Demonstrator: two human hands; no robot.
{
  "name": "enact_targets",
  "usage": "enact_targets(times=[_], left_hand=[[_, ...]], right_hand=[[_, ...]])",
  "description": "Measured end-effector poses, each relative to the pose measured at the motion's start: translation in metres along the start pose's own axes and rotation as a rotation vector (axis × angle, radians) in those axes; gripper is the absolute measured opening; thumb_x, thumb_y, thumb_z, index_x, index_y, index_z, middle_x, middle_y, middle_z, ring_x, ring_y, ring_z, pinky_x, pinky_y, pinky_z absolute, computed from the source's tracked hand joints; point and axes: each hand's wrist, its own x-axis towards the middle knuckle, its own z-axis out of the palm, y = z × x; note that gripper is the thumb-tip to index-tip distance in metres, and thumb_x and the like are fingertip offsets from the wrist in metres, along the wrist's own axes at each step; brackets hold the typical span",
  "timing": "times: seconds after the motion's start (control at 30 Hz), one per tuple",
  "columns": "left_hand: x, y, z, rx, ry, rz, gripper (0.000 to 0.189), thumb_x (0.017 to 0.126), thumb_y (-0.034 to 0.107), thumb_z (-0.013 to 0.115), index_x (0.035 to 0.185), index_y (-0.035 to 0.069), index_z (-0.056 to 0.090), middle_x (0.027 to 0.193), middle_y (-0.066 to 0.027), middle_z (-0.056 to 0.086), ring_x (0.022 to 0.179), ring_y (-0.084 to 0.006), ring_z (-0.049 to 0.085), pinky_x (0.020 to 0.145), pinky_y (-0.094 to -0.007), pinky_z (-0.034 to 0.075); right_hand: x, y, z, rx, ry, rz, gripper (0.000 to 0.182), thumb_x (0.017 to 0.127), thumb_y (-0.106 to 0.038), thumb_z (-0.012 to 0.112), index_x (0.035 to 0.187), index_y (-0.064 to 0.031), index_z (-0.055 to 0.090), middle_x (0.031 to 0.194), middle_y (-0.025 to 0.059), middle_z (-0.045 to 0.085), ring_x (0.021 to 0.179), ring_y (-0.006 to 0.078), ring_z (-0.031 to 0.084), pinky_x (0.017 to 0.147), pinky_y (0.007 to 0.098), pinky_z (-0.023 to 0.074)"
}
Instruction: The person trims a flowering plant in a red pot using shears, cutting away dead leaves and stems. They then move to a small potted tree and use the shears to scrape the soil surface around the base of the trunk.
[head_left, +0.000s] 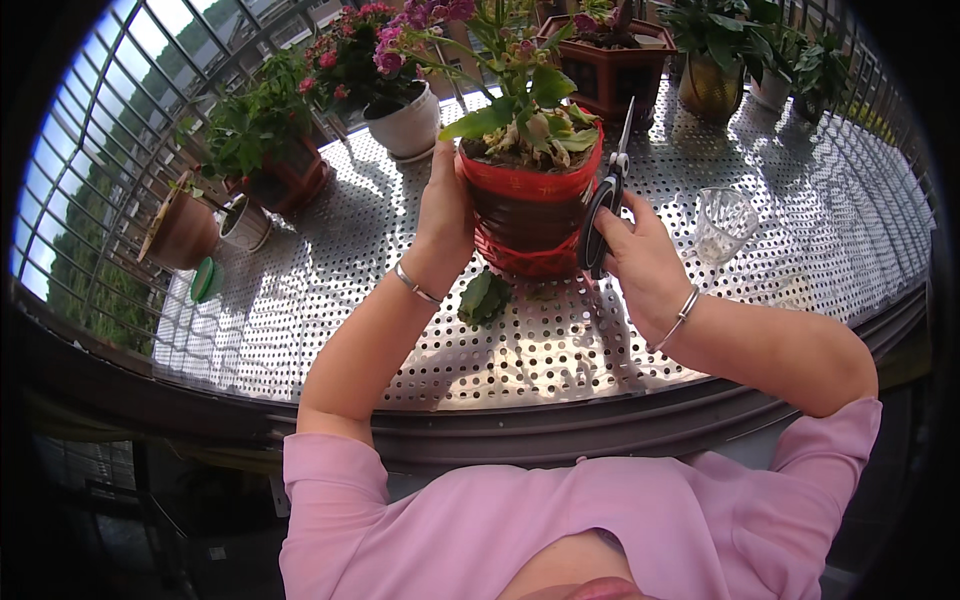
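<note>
A flowerpot (536, 206) in red wrapping, with a red lattice base, stands before me on a perforated metal shelf (525, 375). From it grows a kalanchoe-like plant (551, 86) with broad green leaves, several withered ones low down, and pink-purple blossoms. My left hand (442, 206) lies flat along the pot's left side. Scissors with black handles (602, 217) are in my right hand (637, 251), blades pointing up beside the pot's right side; the blades look closed. A cut-off green leaf (484, 298) lies in front of the pot.
A clear glass (726, 217) stands to the right of my right hand. Behind are a white pot (405, 124), a brown hexagonal pot (611, 67) and a golden pot (711, 86). At left are a terracotta pot (180, 229) and a green lid (202, 279). Metal bars (90, 142) enclose the shelf.
</note>
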Motion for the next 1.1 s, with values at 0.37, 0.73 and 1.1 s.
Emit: enact_targets(times=[0.37, 0.73, 1.1], left_hand=[[0.065, 0.007, -0.02, -0.019, 0.096, -0.005, 0.057, 0.101, 0.051, 0.048, 0.132, 0.004, 0.054, 0.129, -0.0137, 0.063, 0.114, -0.0274, 0.064, 0.101, -0.0411, 0.051], [0.067, 0.0, -0.045, 0.013, 0.083, -0.015, 0.044, 0.105, 0.039, 0.048, 0.132, 0.005, 0.055, 0.13, -0.0105, 0.062, 0.119, -0.025, 0.06, 0.101, -0.0419, 0.05], [-0.059, 0.029, 0.015, 0.548, 0.294, 0.027, 0.04, 0.102, 0.029, 0.056, 0.136, 0.008, 0.053, 0.129, -0.0033, 0.058, 0.121, -0.0146, 0.052, 0.095, -0.0354, 0.047]], right_hand=[[-0.03, -0.011, 0.025, 0.124, -0.208, 0.147, 0.053, 0.093, -0.012, 0.07, 0.133, 0.0034, 0.038, 0.106, 0.0108, 0.068, 0.092, 0.0141, 0.067, 0.072, 0.0272, 0.0553], [-0.048, -0.038, 0.017, -0.001, -0.386, 0.232, 0.049, 0.096, -0.022, 0.066, 0.131, 0.0001, 0.041, 0.117, 0.0142, 0.066, 0.101, 0.0208, 0.068, 0.075, 0.0349, 0.0621], [-0.034, -0.101, -0.084, -0.378, -0.231, -0.141, 0.039, 0.092, -0.033, 0.074, 0.115, -0.0036, 0.063, 0.075, -0.0055, 0.056, 0.065, 0.0007, 0.053, 0.059, 0.016, 0.0432]])
